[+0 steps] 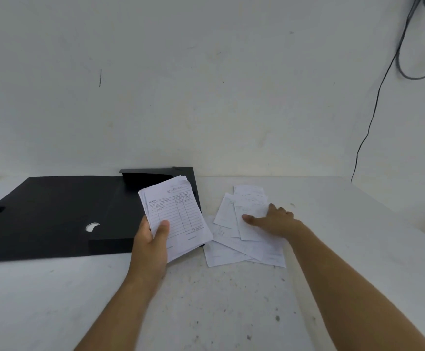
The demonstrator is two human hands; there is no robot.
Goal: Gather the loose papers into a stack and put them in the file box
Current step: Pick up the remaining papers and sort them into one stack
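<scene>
Left hand (153, 239) grips the paper stack (176, 216) over the file box (54, 214) edge; right hand (274, 221) presses flat on loose papers (242, 239).

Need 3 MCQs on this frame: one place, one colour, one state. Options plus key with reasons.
1. Where do the loose white paper slips lie?
A. on the table, right of the file box
B. inside the file box
C. on the floor

2. What colour is the open flat plastic file box?
A. blue
B. black
C. red

3. What is the left hand doing?
A. hanging idle
B. pressing the table
C. gripping a stack of printed white forms

Key: A, slips are spread on the white table under the right hand; B, its lid and tray are black; C, the thumb lies over the stack.
</scene>
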